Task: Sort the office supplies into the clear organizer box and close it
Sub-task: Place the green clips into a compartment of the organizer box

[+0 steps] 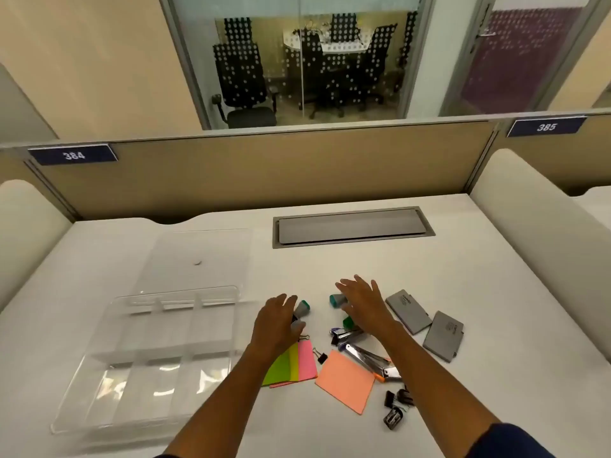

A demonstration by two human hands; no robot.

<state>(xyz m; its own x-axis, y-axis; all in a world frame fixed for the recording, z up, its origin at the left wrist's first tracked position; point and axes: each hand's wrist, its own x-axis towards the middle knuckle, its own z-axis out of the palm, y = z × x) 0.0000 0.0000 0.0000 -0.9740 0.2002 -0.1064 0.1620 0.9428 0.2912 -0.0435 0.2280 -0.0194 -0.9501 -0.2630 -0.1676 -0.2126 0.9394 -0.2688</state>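
Observation:
A clear organizer box (99, 385) with several compartments lies open on the left of the desk, its lid (198, 252) folded back behind it. My left hand (274, 322) rests over small grey items beside a grey-and-green stamp (302, 308). My right hand (363, 299) hovers with fingers spread over another green-capped stamp (336, 298). Below lie green, yellow and pink sticky notes (294, 361), an orange pad (345, 380), staplers (367, 355), black binder clips (395, 399) and two grey flat cases (408, 310) (443, 335).
A grey cable hatch (352, 226) is set into the white desk (496, 292) behind the supplies. A beige partition (264, 166) closes the far edge, with padded side dividers left and right.

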